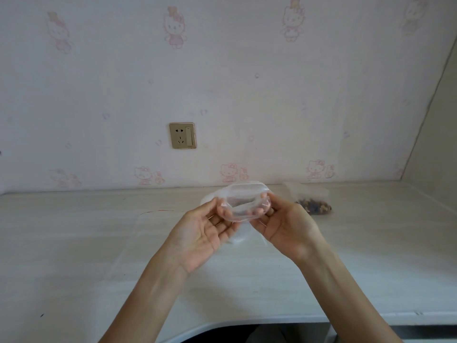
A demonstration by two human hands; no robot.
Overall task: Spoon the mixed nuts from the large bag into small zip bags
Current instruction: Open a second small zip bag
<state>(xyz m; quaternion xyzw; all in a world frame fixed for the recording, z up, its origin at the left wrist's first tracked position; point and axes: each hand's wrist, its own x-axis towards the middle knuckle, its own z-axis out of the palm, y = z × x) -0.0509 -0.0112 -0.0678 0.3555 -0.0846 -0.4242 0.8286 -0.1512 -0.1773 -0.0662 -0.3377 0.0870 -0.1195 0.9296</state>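
Count first: two bare hands, one small clear plastic zip bag (243,203) in them, one larger clear plastic bag holding brown mixed nuts (312,203), one pale wood-grain desk (99,243), one gold wall socket plate (183,135). A thin red thread (158,211) lies on the desk left of your hands. No spoon shows in this view.

Your left hand (201,233) is palm up, thumb and fingertips curled onto the left edge of the small bag's mouth. Your right hand (284,225) mirrors it, thumb on top near the right edge of the rim, fingers tucked beneath. Both pinch the rim; neither is spread wide.

The small bag sits between the two sets of fingertips, held above the desk, mouth pulled open into a rounded oval facing you. Nothing visible inside it. Its lower part hangs down behind and between your palms, and more clear film shows there; you cannot tell whether that is the same bag or another.

The nut bag lies on the desk to the right of your right hand, near the wall, apart from your fingers. Its top is crumpled upward, nuts heaped in the bottom.

The wall behind carries pink cartoon cat wallpaper (291,21).
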